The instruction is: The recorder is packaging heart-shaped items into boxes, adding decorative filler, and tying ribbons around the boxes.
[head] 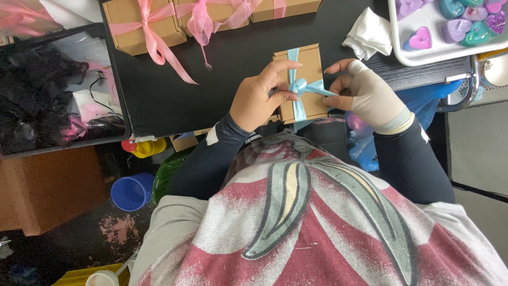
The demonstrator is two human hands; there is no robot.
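Small rectangular kraft-brown cardboard box (pixel 309 66), lid closed, lying flat at the worktop's (pixel 233 58) six-o'clock edge, banded lengthwise by light blue satin ribbon (pixel 294 55) gathered into a half-formed bow (pixel 302 86) at its centre.

Head camera looks steeply down, close over the black table (pixel 174 90).

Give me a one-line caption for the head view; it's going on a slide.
Left hand and gloved right hand tie a light blue ribbon on a brown box.
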